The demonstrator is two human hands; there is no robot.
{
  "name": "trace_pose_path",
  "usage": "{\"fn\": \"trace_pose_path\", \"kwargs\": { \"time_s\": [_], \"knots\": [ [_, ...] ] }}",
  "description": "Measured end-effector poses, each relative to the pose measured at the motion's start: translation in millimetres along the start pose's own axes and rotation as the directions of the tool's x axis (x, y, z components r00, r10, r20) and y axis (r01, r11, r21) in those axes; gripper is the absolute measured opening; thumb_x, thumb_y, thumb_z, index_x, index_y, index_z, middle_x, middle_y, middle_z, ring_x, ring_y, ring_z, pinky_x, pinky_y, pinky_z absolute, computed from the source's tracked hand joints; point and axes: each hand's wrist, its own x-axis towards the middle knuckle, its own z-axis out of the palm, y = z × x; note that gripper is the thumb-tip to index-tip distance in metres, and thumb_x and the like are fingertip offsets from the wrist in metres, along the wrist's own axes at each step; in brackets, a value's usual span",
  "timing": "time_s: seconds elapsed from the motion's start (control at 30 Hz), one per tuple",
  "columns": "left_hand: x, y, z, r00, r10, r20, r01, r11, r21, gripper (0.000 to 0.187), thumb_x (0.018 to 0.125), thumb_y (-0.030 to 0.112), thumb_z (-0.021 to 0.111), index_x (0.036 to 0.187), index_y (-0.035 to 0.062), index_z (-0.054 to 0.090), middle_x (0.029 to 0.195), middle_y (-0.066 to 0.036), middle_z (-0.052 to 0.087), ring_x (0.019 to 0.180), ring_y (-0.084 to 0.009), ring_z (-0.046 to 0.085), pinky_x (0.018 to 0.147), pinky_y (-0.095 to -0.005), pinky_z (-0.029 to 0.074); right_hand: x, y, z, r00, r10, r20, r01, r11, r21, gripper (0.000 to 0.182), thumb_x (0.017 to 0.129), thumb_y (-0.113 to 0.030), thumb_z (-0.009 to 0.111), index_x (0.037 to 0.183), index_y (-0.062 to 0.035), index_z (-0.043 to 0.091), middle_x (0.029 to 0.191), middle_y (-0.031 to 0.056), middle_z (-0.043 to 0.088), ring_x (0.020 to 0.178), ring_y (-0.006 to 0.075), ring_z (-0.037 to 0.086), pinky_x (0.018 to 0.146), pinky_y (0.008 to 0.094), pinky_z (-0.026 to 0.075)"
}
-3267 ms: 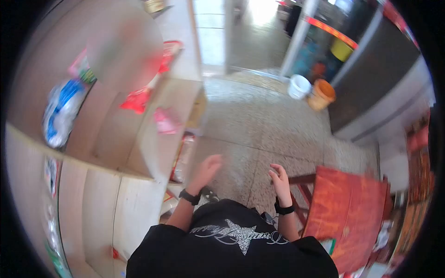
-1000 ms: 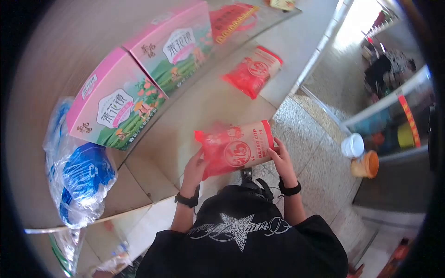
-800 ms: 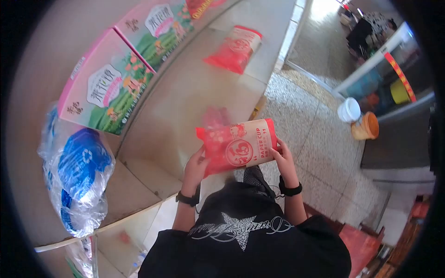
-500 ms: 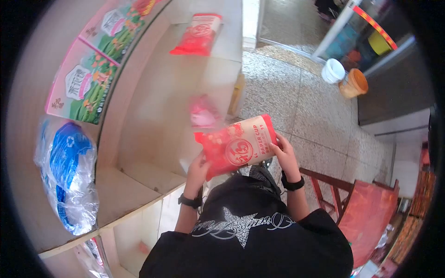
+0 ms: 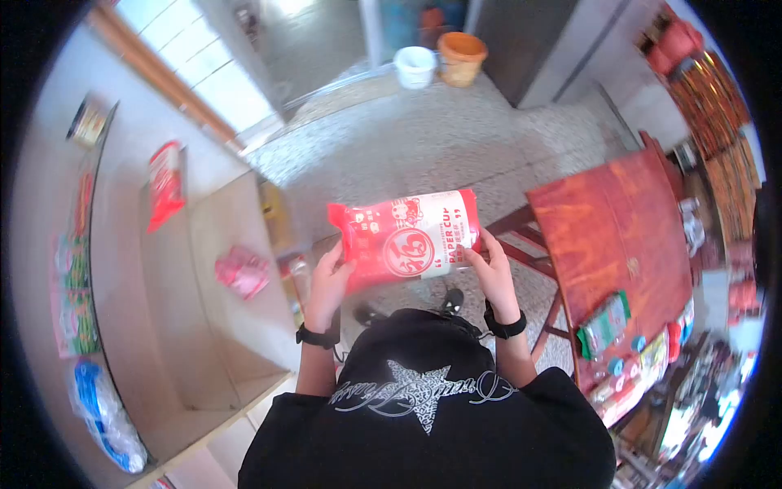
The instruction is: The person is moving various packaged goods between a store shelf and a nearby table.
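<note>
Both hands, left hand (image 5: 330,277) and right hand (image 5: 494,273), grip a red packet (image 5: 403,242); shelf (image 5: 212,269) left, red desk (image 5: 619,228) right

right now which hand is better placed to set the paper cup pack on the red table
Right hand: it holds the paper cup pack at the end nearer the red table. The left hand grips the far end, toward the shelf.

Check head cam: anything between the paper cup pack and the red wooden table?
Nothing solid. In the head view the paper cup pack, held by left hand and right hand, is apart from the red table; only speckled floor and the table's leg frame show between.
</note>
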Motion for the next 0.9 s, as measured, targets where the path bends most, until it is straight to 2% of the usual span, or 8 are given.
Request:
{"fn": "trace_pose_path", "kwargs": {
  "time_s": [0.17, 0.43, 0.57, 0.63, 0.7, 0.83, 0.87, 0.9],
  "knots": [
    [15.6, -15.8, 130.9, 0.965, 0.088, 0.245, -0.11, 0.991, 0.08, 0.047, 0.082, 0.007, 0.055, 0.128, 0.0044, 0.046, 0.104, -0.008, 0.058, 0.087, -0.0124, 0.055, 0.076, -0.0264, 0.045, -21.6, 37.2, -129.6, 0.961, -0.001, -0.275, -0.022, 0.996, -0.082, 0.051, 0.077, -0.02, 0.064, 0.121, -0.0002, 0.05, 0.108, 0.0182, 0.055, 0.101, 0.0259, 0.053, 0.087, 0.0336, 0.041],
    [9.8, -13.7, 298.2, 0.796, -0.025, 0.605, -0.056, 0.992, 0.115, 0.051, 0.085, 0.004, 0.052, 0.134, 0.0048, 0.037, 0.106, -0.005, 0.059, 0.09, -0.0109, 0.055, 0.082, -0.0269, 0.043, -67.5, 30.8, -256.8, 0.724, -0.028, -0.689, -0.242, 0.925, -0.292, 0.048, 0.078, -0.022, 0.06, 0.12, -0.0008, 0.051, 0.102, 0.0211, 0.054, 0.098, 0.034, 0.052, 0.085, 0.0383, 0.041],
    [0.6, 2.4, 360.1, 0.614, -0.131, 0.778, -0.064, 0.975, 0.214, 0.052, 0.084, 0.007, 0.051, 0.133, 0.0023, 0.035, 0.121, -0.011, 0.052, 0.106, -0.0169, 0.053, 0.09, -0.0303, 0.041, -70.6, 48.4, -317.9, 0.655, -0.1, -0.749, -0.362, 0.829, -0.426, 0.046, 0.076, -0.023, 0.058, 0.117, -0.0035, 0.053, 0.101, 0.0227, 0.053, 0.097, 0.0379, 0.051, 0.082, 0.0421, 0.042],
    [-12.5, 15.2, 387.3, 0.474, -0.326, 0.818, 0.209, 0.944, 0.255, 0.057, 0.084, 0.007, 0.051, 0.136, 0.0059, 0.027, 0.117, -0.012, 0.053, 0.108, -0.0169, 0.051, 0.089, -0.0316, 0.042, -64.1, 52.5, -344.1, 0.621, -0.049, -0.783, -0.433, 0.811, -0.394, 0.044, 0.077, -0.025, 0.057, 0.117, -0.0067, 0.054, 0.103, 0.0224, 0.053, 0.099, 0.0378, 0.051, 0.083, 0.0423, 0.043],
    [-17.6, -3.7, 408.1, 0.385, -0.29, 0.876, 0.275, 0.942, 0.191, 0.058, 0.084, 0.011, 0.054, 0.135, 0.0083, 0.025, 0.113, -0.011, 0.053, 0.104, -0.0166, 0.052, 0.086, -0.0315, 0.044, -54.1, 75.2, -365.1, 0.592, -0.052, -0.804, -0.436, 0.819, -0.374, 0.044, 0.077, -0.027, 0.055, 0.118, -0.0097, 0.053, 0.108, 0.0213, 0.053, 0.102, 0.0366, 0.05, 0.086, 0.0433, 0.041],
    [-29.5, -44.2, 429.8, 0.148, -0.548, 0.823, 0.314, 0.816, 0.486, 0.041, 0.087, 0.021, 0.055, 0.122, 0.0075, 0.04, 0.109, -0.006, 0.053, 0.097, -0.013, 0.054, 0.081, -0.0261, 0.045, -40.3, 94.6, -376.8, 0.624, 0.035, -0.781, -0.529, 0.754, -0.389, 0.052, 0.077, -0.03, 0.054, 0.125, -0.0117, 0.048, 0.123, 0.0196, 0.048, 0.117, 0.0347, 0.043, 0.096, 0.0461, 0.033],
    [-25.5, -56.1, 433.2, 0.034, -0.586, 0.81, 0.364, 0.762, 0.536, 0.036, 0.087, 0.024, 0.055, 0.116, 0.0075, 0.043, 0.102, -0.004, 0.054, 0.09, -0.0109, 0.054, 0.077, -0.024, 0.045, -36.3, 105.3, -371.1, 0.627, 0.019, -0.779, -0.595, 0.657, -0.463, 0.055, 0.077, -0.031, 0.054, 0.128, -0.011, 0.045, 0.129, 0.0203, 0.042, 0.122, 0.0357, 0.037, 0.099, 0.0468, 0.03],
    [-25.7, -44.2, 436.1, 0.042, -0.581, 0.813, 0.363, 0.766, 0.53, 0.036, 0.087, 0.024, 0.055, 0.116, 0.0075, 0.043, 0.102, -0.004, 0.054, 0.09, -0.0109, 0.054, 0.077, -0.024, 0.045, -33.7, 109.6, -364.1, 0.633, 0.002, -0.774, -0.649, 0.547, -0.529, 0.059, 0.077, -0.032, 0.054, 0.131, -0.0102, 0.041, 0.135, 0.0211, 0.036, 0.127, 0.0367, 0.031, 0.101, 0.0475, 0.028]
  ]
}}
